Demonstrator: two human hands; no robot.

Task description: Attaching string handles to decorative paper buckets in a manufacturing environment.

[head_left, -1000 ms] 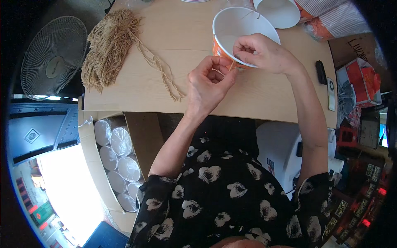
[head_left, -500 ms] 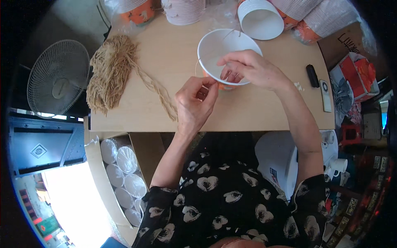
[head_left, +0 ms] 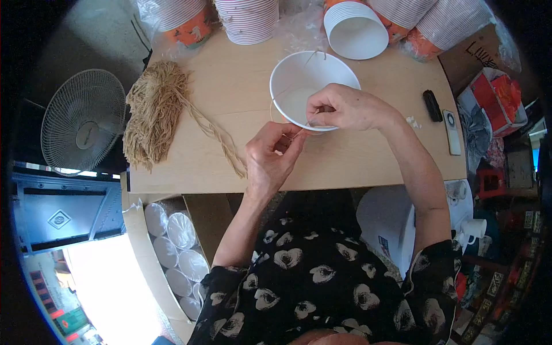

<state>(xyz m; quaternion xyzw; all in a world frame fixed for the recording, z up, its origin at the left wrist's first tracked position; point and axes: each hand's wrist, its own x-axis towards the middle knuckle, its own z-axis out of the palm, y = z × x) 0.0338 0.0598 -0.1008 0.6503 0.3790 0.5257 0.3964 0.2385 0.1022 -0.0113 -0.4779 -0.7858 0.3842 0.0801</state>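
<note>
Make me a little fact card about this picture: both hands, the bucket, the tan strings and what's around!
Left hand: pinching thin string by the bucket's near rim
Right hand: fingers over the bucket's opening; its grip is hard to see
Bucket: white inside, some orange outside
Tan strings: bundled on the table, loose strands trailing right
Around: fan at left, stacked tubs at the back

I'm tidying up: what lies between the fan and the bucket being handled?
The head view shows a bundle of tan string between them, its strands trailing toward the left hand.
</note>
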